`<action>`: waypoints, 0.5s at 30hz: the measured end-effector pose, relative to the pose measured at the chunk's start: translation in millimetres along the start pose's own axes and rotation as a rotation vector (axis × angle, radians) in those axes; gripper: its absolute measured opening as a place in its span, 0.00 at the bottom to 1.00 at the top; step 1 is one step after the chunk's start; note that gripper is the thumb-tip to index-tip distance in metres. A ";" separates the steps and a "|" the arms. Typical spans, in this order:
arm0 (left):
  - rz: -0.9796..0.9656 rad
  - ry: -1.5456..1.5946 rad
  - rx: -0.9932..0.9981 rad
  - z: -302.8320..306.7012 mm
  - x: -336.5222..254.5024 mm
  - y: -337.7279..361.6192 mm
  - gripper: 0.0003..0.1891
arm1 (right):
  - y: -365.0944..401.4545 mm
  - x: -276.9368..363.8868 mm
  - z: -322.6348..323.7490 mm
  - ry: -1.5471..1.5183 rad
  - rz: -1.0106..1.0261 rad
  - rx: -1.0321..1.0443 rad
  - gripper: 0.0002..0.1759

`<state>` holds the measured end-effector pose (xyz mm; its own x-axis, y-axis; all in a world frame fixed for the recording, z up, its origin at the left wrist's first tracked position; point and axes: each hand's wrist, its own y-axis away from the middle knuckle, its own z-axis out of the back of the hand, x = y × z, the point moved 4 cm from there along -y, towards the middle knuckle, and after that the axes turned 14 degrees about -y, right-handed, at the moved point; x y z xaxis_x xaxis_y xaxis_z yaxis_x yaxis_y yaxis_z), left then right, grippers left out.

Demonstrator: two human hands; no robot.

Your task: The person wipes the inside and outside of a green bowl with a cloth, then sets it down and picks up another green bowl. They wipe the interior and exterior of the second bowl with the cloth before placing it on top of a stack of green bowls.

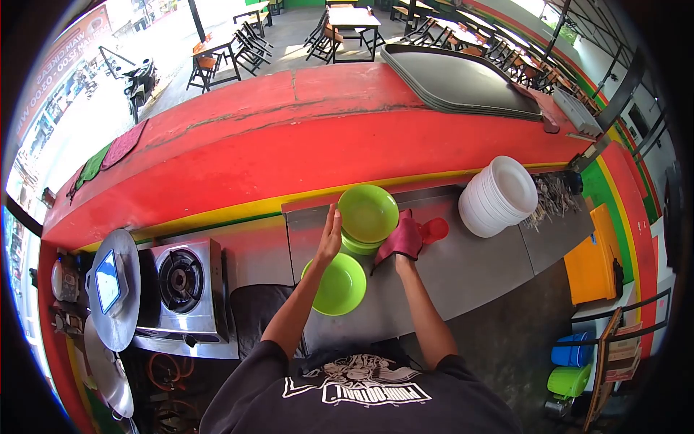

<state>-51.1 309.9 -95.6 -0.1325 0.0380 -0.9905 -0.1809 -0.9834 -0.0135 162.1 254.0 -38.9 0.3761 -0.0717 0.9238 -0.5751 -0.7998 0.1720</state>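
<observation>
A stack of lime-green bowls (368, 215) stands on the metal counter, its top bowl tilted toward me. My left hand (331, 235) is upright along the stack's left side, fingers stretched out flat. On the other side, my right hand (405, 264) is wrapped in a maroon cloth (403, 237) that lies against or very near the bowls; its fingers are mostly hidden by the fabric. Closer to me, under my left forearm, sits another green bowl (341, 286), with nothing visible inside. A red plastic cup (434, 230) is just right of the cloth.
White bowls or plates (499, 197) are stacked on the counter's right, near a heap of cutlery (553, 199). A gas stove (184, 282) and a round metal lid (116, 289) bearing a phone or tablet (108, 281) are left. Dark trays (463, 79) rest on the red ledge (289, 130).
</observation>
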 end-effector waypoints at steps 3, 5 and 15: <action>0.005 -0.041 -0.016 -11.6 6.1 -3.2 0.39 | 0.3 4.1 -3.7 0.005 -0.011 -0.013 0.19; 0.030 -0.064 -0.024 -12.9 3.8 -1.7 0.39 | -5.7 -11.6 3.2 -0.033 0.024 -0.013 0.20; 0.006 -0.084 -0.076 -8.8 -54.9 24.9 0.39 | 29.5 30.3 -10.5 -0.311 -0.078 -0.054 0.18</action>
<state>-39.7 281.8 -42.8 -0.2150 0.0434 -0.9757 -0.1059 -0.9942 -0.0209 148.9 234.5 -2.2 0.6198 -0.1972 0.7595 -0.5705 -0.7779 0.2636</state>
